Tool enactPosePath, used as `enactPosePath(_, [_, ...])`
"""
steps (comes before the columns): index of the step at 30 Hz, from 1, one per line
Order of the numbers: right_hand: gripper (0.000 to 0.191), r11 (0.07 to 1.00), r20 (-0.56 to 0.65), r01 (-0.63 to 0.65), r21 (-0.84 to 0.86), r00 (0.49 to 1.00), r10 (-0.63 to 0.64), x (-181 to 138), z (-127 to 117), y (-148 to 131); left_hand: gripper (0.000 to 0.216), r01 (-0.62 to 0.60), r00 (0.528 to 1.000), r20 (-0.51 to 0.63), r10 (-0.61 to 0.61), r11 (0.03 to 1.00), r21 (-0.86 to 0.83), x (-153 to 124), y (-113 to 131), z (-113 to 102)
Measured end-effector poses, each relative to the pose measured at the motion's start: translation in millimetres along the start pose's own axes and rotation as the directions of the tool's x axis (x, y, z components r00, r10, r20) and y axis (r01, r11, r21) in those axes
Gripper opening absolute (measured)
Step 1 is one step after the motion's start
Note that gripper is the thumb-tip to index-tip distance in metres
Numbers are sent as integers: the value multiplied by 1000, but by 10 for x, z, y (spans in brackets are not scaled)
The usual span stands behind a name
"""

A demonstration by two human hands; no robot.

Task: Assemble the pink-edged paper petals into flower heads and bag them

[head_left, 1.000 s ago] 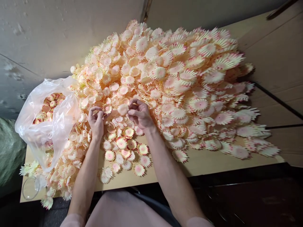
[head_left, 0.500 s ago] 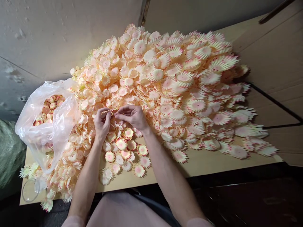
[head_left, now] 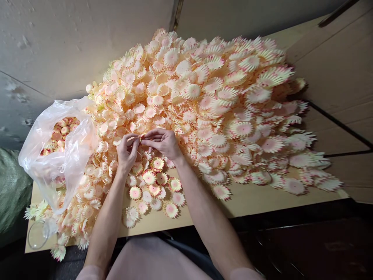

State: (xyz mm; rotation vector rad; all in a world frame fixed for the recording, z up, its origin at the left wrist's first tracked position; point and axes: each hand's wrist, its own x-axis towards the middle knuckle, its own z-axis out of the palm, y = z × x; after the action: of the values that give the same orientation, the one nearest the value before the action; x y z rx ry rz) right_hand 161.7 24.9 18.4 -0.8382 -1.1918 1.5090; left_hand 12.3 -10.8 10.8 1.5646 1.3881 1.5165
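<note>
A: Holding what, and where?

B: Pinching a small reddish piece [head_left: 141, 137] between the fingertips of the left hand [head_left: 126, 151] and right hand [head_left: 165, 144], in front of the heap [head_left: 192, 91]. Showing only as a sliver, so not making out its full form.

A: Reading the grip how?

B: Running narrow on both sides, closing on the piece. Using thumb and forefinger at left; setting thumb and straightened fingers against the same spot at right. Not seeing enough to judge firmness.

A: Guessing at reasons?

B: Probably favouring fingertips for the small size: sparing thin edges, giving fine control from two sides. Likely holding it between and ahead of the forearms [head_left: 106, 214] for a good line of sight.

A: Noting what around it?

B: Seeing loose flower heads [head_left: 149, 177] lying on the worktop [head_left: 247, 204] between the forearms, presumably sitting there for easy reach. Also seeing a translucent bag [head_left: 72, 155] gaping at the left end of the heap, with small rounded pieces [head_left: 64, 131] inside; perhaps serving against spilling.

A: Pointing which way, along what axis?

B: Not being able to tell for the piece: hiding behind fingertips, revealing neither face nor long axis. Comparing with the loose flower heads: mostly facing up, spreading fringed edges all round, so having no marked long axis. Seeing mixed tilts across the heap.
</note>
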Motion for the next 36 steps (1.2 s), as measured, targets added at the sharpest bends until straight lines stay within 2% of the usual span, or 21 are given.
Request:
enactPosePath(6, [27, 1000, 8, 30, -8, 1000, -29, 11, -27, 42, 21, 13, 1000, 6, -13, 1000, -19, 1, 30, 7])
enactPosePath(10, [23, 999, 16, 44, -19, 999, -43, 12, -39, 49, 20, 90, 996, -1, -91, 992, -88, 3, 48, 3])
enactPosePath(13, [24, 999, 33, 38, -9, 999, -38, 3, -55, 38, 17, 150, 984, -68, -164, 974, -172, 16, 20, -21])
enactPosePath(17, [28, 991, 45, 16, 129, 999, -22, -9, -97, 2, 16, 191, 949, -188, -252, 937, -291, 33, -32, -44])
enactPosePath(24, [32, 916, -114, 113, 385, 991, -74, -3, -179, -81, 20, 186, 945, -198, -259, 927, -327, 42, -52, -38])
enactPosePath(28, [31, 950, -149, 117, 289, 986, -76, 4, -152, -101, 21, 174, 954, -183, -237, 935, -308, 45, -49, -37])
enactPosePath(36, [31, 998, 32, 30, 56, 999, -32, -37, -4, -84, 23, 107, 989, -84, -119, 985, -132, 15, -17, -4])
